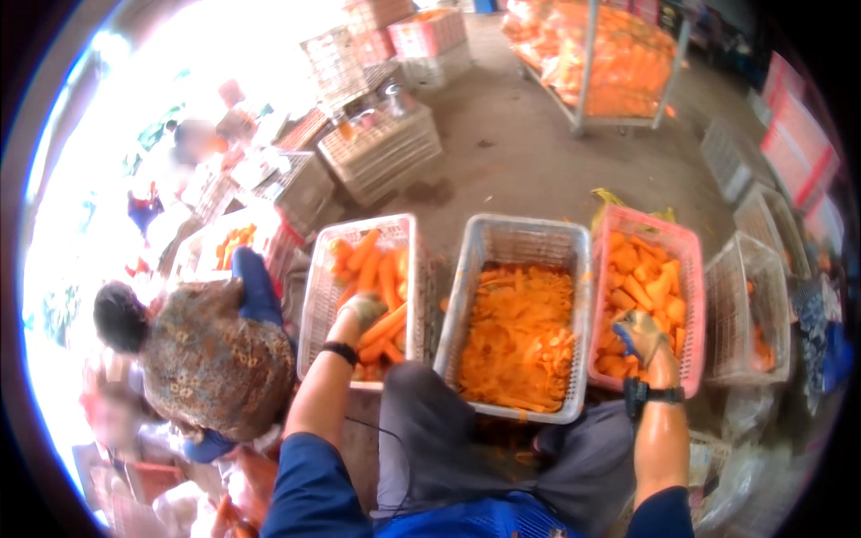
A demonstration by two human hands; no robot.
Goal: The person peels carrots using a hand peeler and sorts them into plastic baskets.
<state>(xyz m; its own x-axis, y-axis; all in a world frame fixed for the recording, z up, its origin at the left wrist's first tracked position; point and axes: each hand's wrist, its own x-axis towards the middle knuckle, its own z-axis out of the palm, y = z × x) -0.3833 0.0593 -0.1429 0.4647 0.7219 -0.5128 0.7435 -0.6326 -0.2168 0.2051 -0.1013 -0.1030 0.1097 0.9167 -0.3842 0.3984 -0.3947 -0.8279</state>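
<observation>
My left hand (363, 311), in a pale work glove, reaches into a white plastic crate (417, 269) on the left. Its fingers lie against whole orange carrots (387, 279); whether they grip one is hidden. On the right, my gloved right hand (640, 335) is over a pink plastic crate (693, 302) of cut carrot pieces (629, 259). Blue shows along its fingers; blur hides whether this is a held tool or part of the glove. Between my hands stands a grey-white crate (528, 235) with a deep heap of carrot peelings (514, 336).
A seated person (215, 356) in a patterned top is close on my left. Upturned crates (380, 151) carry cups and bottles ahead. A wheeled metal cart (582, 121) holds bagged carrots. More crates (746, 316) line the right side. My knees (424, 417) are against the middle crate.
</observation>
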